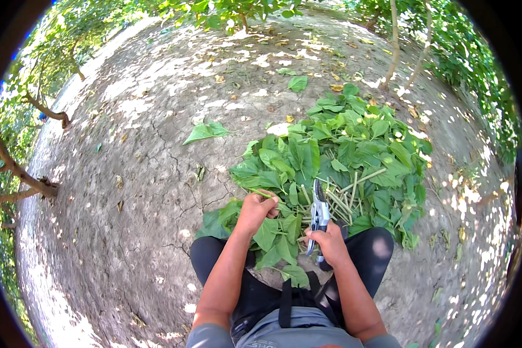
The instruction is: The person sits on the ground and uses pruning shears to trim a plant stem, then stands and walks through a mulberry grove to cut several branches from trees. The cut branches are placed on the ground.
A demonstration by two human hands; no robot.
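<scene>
Left hand (255, 213) pinching green stem (260, 192), right hand (332, 242) gripping pruning shears (319, 213), leaf pile (377, 152) edge ahead of both, open cracked soil (151, 188) leftward

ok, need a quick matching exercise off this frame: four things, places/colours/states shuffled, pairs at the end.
Things:
1. left hand
2. pruning shears
3. pale stem pieces
4. trousers

Places, colours, states:
A. lying together amid green leaves
B. black, over bent knees
C. pinching a green stem
D. held in the right hand

Pairs: 1-C, 2-D, 3-A, 4-B
</scene>
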